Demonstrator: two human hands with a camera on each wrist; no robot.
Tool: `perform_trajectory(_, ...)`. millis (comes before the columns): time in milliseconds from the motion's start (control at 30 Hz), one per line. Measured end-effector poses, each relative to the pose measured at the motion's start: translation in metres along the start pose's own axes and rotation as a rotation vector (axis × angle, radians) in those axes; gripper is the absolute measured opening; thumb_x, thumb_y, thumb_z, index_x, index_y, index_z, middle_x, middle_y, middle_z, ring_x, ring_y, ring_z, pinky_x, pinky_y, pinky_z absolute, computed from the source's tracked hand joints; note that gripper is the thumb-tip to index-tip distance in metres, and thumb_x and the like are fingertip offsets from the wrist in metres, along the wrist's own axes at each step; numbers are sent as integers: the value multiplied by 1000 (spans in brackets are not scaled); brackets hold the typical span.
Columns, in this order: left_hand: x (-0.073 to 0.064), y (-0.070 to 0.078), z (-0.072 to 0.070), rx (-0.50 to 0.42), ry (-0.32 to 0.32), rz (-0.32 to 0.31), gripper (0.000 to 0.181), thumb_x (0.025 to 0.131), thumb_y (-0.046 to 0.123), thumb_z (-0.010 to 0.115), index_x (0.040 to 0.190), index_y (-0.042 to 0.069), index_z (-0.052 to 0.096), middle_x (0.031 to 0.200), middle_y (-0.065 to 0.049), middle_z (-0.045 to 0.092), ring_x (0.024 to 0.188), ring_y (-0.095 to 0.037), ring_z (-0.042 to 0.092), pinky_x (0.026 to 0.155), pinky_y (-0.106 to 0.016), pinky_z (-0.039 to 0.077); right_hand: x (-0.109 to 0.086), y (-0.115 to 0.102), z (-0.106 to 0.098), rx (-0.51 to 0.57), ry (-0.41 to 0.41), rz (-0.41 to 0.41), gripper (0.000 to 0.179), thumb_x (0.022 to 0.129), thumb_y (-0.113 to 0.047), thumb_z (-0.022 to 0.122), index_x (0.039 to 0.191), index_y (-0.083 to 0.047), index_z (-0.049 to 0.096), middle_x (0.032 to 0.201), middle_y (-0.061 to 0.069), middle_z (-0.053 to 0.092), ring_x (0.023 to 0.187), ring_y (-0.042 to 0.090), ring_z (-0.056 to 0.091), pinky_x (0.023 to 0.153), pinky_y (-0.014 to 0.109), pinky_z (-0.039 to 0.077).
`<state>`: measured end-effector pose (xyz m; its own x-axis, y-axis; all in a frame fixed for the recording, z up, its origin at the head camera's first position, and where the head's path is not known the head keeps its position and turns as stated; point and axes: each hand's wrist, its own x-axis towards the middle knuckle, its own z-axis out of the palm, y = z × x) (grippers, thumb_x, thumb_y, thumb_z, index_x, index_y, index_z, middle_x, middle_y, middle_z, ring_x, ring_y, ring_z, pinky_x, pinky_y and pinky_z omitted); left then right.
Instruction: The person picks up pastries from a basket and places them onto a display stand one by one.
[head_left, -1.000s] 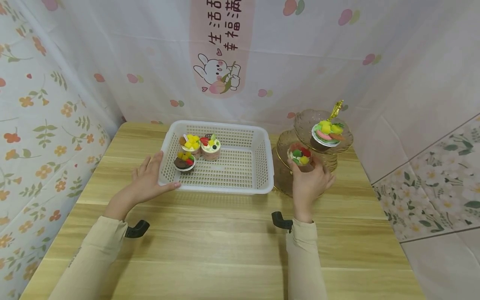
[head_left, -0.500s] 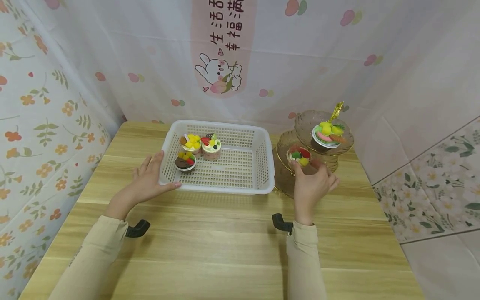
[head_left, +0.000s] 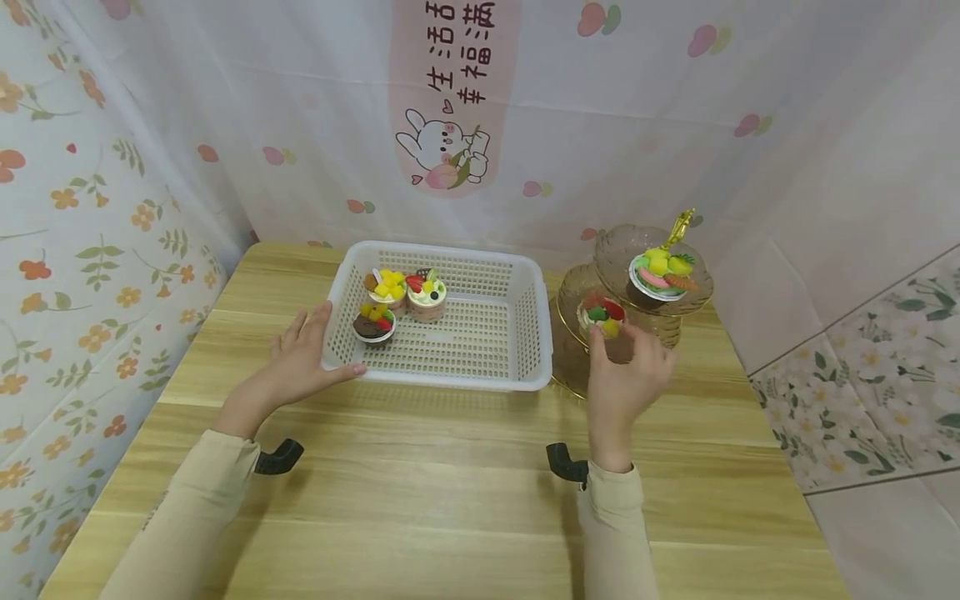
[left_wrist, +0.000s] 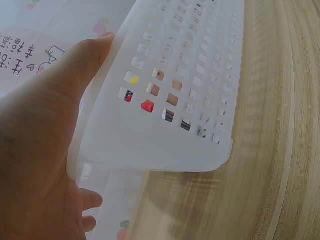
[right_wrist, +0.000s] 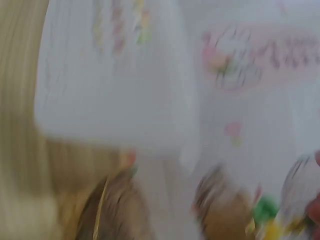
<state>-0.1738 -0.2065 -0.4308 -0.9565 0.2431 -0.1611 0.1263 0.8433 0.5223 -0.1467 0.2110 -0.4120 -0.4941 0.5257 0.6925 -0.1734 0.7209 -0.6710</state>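
My left hand (head_left: 300,354) spans the near left corner of a white plastic basket (head_left: 450,381), its thumb straight along the rim and its fingers against the left side. Three small fruit-topped cupcakes stand in the basket's left part: a yellow-topped one (head_left: 388,287), a cream one (head_left: 427,300) and a chocolate one (head_left: 372,327). At the right, a cream cupcake (head_left: 602,313) with red, green and yellow toppings sits on the middle tier of a tiered stand (head_left: 567,287). My right hand (head_left: 628,375) is just in front of it, thumb and forefinger spread apart.
Another cupcake (head_left: 658,273) sits on the stand's top tier beside the gold handle (head_left: 680,227). The basket stands left of the tiered stand on a wooden table (head_left: 427,500). A printed curtain (head_left: 315,100) hangs behind. The right wrist view is blurred.
My right hand has let go of the cream cupcake on the middle tier and drawn slightly back toward me. The left hand has stayed at the basket corner.
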Motion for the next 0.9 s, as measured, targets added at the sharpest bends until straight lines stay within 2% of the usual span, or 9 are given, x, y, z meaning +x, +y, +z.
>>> perform_trajectory(67,1,0,0,5,-1,-1,122,82,69,64,159,9,-9,166,-24,4,152,-49,-8,109,-80,-1,0,-15,1,110,-141,-38,29,76,-18,87,94,1,75,87,19,74,76,31,57,80,19,35)
perform_trajectory(133,2,-1,0,6,0,0,122,82,70,64,159,9,-9,166,-24,4,152,-48,-8,109,-81,-1,0,-30,6,225,-346,-43,26,78,-17,85,97,-2,77,85,17,75,73,24,62,76,14,42)
perform_trajectory(200,3,-1,0,8,0,0,123,81,71,64,159,10,-10,167,-23,4,153,-48,-8,109,-81,-1,2,-44,16,292,-569,-19,28,81,-19,83,106,-7,77,91,14,76,80,21,66,78,19,50)
perform_trajectory(267,4,-2,0,8,0,-1,123,81,70,64,159,10,-9,167,-23,4,153,-48,-8,109,-81,0,6,-55,32,327,-763,-15,35,83,-22,81,116,-11,74,100,10,76,90,20,68,84,29,55)
perform_trajectory(333,4,-1,-1,10,-2,-3,123,82,70,64,159,9,-9,166,-24,4,152,-48,-8,109,-81,0,11,-65,53,348,-912,-33,43,85,-24,79,126,-13,69,112,9,74,103,25,67,93,39,53)
perform_trajectory(400,4,-1,-1,13,0,-5,122,82,69,64,159,9,-9,166,-24,4,152,-48,-8,109,-81,0,15,-73,77,364,-1029,-44,50,85,-28,79,132,-17,65,121,6,72,110,26,65,97,42,52)
perform_trajectory(533,3,-2,-2,19,7,-8,122,82,68,65,159,8,-7,166,-24,6,152,-49,-6,109,-81,1,18,-84,124,414,-1216,-32,53,85,-28,78,135,-17,62,131,4,68,116,25,63,100,40,51)
perform_trajectory(633,2,-3,0,18,3,-10,123,81,70,65,159,8,-7,166,-23,6,153,-48,-6,109,-81,0,14,-88,151,398,-1314,-33,50,85,-27,79,132,-17,64,132,3,67,114,24,63,99,38,52)
perform_trajectory(900,2,-3,1,11,0,-9,122,82,70,64,159,10,-9,166,-25,6,152,-48,-8,109,-81,-1,-5,-95,191,302,-1491,-28,54,84,-27,80,132,-10,64,130,6,68,113,22,65,96,39,55)
